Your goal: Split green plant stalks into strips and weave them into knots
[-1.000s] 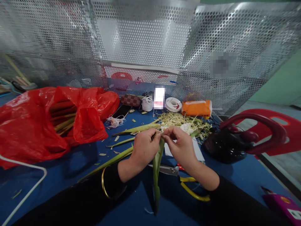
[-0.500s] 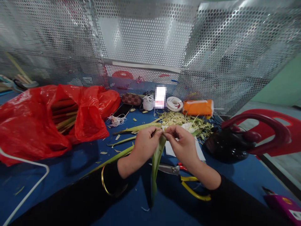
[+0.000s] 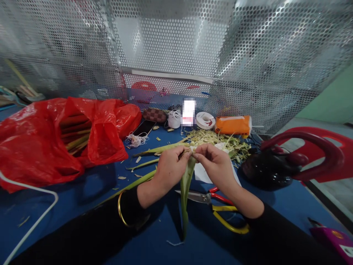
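Observation:
My left hand (image 3: 171, 166) and my right hand (image 3: 216, 164) meet over the blue table, thumbs and fingers pinched on the top end of a long green leaf stalk (image 3: 187, 184). The stalk hangs down between them, its lower end near the tabletop. My fingertips hide the exact spot being gripped. Under my right wrist lie scissors (image 3: 202, 197) with red and yellow handles, blades pointing left. More green stalks (image 3: 138, 183) rest beside and behind my left forearm. White paper (image 3: 202, 173) lies beneath my right hand, with a heap of shredded plant trimmings (image 3: 231, 145) behind it.
A red plastic bag (image 3: 35, 147) of stalks sits at left, a white bent rod (image 3: 52, 193) before it. A dark kettle (image 3: 267, 169) stands at right. Along the perforated screen are a patterned case (image 3: 154, 115), white string ball (image 3: 174, 119), ribbon spool (image 3: 205, 120) and orange packet (image 3: 233, 125).
Both hands keep their pinch on the stalk's top. The stalk's hanging lower part has swung slightly to the right, and my right forearm has shifted a little rightward.

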The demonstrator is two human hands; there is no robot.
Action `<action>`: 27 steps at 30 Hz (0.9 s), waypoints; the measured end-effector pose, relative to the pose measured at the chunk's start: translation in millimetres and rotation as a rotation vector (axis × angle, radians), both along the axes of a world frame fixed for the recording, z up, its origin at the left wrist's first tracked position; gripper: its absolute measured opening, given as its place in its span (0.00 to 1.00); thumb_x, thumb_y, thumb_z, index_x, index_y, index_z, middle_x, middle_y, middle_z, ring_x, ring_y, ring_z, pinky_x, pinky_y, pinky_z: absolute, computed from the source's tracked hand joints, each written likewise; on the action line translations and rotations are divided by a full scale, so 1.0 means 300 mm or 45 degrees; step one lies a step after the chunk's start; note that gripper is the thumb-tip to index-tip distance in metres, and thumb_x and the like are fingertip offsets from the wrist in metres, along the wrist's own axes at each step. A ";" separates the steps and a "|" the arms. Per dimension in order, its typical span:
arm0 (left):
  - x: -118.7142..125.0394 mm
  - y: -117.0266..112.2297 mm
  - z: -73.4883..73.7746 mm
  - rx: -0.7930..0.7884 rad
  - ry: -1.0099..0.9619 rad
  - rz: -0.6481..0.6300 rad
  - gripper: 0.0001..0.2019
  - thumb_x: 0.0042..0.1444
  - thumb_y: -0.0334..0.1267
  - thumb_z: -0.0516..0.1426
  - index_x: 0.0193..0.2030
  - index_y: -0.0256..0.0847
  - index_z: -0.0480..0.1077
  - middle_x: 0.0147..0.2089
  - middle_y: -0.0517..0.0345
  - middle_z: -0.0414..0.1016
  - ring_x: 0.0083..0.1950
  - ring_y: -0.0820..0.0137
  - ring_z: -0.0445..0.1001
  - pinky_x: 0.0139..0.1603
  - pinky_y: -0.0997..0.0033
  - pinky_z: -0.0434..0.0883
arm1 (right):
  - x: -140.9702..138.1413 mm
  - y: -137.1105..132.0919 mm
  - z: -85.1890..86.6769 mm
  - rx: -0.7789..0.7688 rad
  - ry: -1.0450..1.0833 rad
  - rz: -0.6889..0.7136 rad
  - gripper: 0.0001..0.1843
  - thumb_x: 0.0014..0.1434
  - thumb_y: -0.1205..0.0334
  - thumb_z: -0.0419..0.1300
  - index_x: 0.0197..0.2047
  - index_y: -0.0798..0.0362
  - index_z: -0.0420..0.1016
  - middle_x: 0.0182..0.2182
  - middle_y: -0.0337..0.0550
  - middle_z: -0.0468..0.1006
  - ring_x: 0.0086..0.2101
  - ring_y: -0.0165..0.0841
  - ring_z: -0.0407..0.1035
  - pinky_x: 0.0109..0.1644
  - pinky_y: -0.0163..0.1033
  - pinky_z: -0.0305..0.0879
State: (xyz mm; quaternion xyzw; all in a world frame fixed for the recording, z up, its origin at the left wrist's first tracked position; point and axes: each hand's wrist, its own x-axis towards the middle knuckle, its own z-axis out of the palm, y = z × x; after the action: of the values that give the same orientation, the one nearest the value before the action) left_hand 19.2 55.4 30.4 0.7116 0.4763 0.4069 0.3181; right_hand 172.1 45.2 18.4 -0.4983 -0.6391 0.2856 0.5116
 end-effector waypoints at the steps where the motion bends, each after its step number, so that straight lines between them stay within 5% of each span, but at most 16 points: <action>1: 0.000 -0.002 0.000 0.015 0.014 0.005 0.11 0.59 0.36 0.53 0.32 0.39 0.75 0.32 0.56 0.78 0.33 0.68 0.73 0.35 0.71 0.64 | 0.000 -0.001 0.001 -0.002 0.001 0.001 0.04 0.55 0.62 0.61 0.30 0.52 0.71 0.24 0.37 0.72 0.25 0.31 0.65 0.30 0.37 0.62; 12: 0.014 -0.005 -0.001 -0.055 -0.081 0.024 0.09 0.58 0.32 0.53 0.31 0.37 0.75 0.32 0.56 0.79 0.34 0.68 0.73 0.36 0.71 0.65 | 0.000 -0.014 -0.008 0.405 -0.356 -0.031 0.07 0.60 0.68 0.57 0.30 0.50 0.67 0.26 0.38 0.70 0.29 0.31 0.65 0.34 0.37 0.62; 21: 0.010 -0.008 -0.020 0.068 -0.040 0.110 0.09 0.59 0.36 0.54 0.33 0.39 0.76 0.34 0.56 0.81 0.36 0.67 0.76 0.37 0.71 0.66 | -0.018 -0.017 -0.004 0.220 -0.255 -0.036 0.05 0.56 0.68 0.60 0.30 0.51 0.68 0.23 0.35 0.70 0.24 0.29 0.64 0.28 0.34 0.62; 27: 0.019 0.002 -0.023 -0.018 -0.184 0.109 0.09 0.57 0.36 0.56 0.32 0.37 0.76 0.32 0.56 0.80 0.34 0.68 0.75 0.36 0.71 0.67 | -0.009 -0.027 -0.012 0.556 -0.466 -0.057 0.06 0.61 0.69 0.57 0.32 0.51 0.70 0.28 0.39 0.73 0.31 0.31 0.68 0.35 0.36 0.64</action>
State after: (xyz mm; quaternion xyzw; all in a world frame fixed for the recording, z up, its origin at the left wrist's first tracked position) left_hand 24.8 55.9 23.3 0.6570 0.4849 0.4671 0.3392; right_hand 169.3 37.0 14.8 -0.4335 -0.7561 0.0350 0.4890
